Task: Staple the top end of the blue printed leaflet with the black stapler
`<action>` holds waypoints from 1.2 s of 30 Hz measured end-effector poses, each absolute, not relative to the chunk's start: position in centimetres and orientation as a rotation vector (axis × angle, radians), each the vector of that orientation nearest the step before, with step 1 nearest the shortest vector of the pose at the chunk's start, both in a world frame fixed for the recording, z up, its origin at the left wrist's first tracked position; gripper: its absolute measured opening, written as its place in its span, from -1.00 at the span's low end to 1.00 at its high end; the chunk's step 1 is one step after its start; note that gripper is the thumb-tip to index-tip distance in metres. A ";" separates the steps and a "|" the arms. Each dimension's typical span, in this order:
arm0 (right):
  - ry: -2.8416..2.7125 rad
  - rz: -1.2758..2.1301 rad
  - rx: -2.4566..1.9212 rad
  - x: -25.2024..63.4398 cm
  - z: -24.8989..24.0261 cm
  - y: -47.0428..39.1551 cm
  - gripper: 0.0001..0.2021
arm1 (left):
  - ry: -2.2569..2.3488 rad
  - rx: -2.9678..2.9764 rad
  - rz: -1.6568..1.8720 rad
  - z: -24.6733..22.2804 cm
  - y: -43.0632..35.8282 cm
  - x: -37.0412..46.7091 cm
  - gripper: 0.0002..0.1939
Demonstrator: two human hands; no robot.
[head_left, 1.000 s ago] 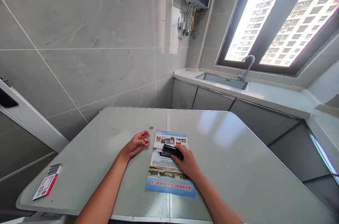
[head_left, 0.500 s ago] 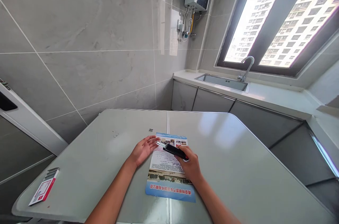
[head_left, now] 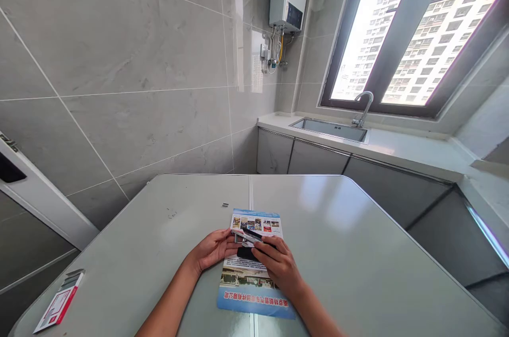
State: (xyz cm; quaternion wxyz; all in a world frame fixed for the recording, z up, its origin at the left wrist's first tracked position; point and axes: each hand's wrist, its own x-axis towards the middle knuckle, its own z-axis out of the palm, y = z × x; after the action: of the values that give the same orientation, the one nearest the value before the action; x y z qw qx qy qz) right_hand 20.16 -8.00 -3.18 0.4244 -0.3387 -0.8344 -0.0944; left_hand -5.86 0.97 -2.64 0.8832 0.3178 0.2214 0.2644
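Observation:
A black stapler (head_left: 248, 253) is held over a printed leaflet (head_left: 254, 302), its body swung apart so that a metal magazine shows between the dark parts. My right hand (head_left: 280, 265) is closed around its rear end. At the front end, my left hand (head_left: 214, 250) pinches the metal tip between thumb and fingers, palm partly turned up. The fingers hide part of the stapler. Beneath both hands lies the leaflet, with small pictures at its far end and a blue band at its near end.
Small staple strips (head_left: 225, 204) lie beyond the leaflet on the pale table (head_left: 338, 273). A red and white packet (head_left: 59, 302) rests near the table's left edge. Tiny dark bits (head_left: 172, 214) are scattered at the left. Behind stands a counter with a sink (head_left: 330, 129).
The stapler has gone from closed to spread apart. My left hand has moved onto its front end, and my right fingers have shifted over it. The view has tilted slightly upward.

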 end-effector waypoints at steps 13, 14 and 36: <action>-1.589 -0.029 -1.170 20.3 -3.5 -7.4 -0.69 | 0.562 0.632 0.730 -3.8 2.3 -7.3 -0.77; -1.561 0.050 -1.219 20.5 -3.6 -7.3 -0.73 | 0.580 0.618 0.750 -4.1 2.6 -7.4 -0.79; -1.735 0.638 -1.374 21.8 -4.7 -7.0 -0.61 | 0.571 1.050 0.856 -3.3 1.6 -6.7 -0.41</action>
State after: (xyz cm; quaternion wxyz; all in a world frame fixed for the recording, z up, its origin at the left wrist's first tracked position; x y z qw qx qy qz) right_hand 21.79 -6.97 -4.75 0.4071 -0.5449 -0.6879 0.2531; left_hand -6.75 1.63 -3.26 0.7418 0.4791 0.2604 0.3904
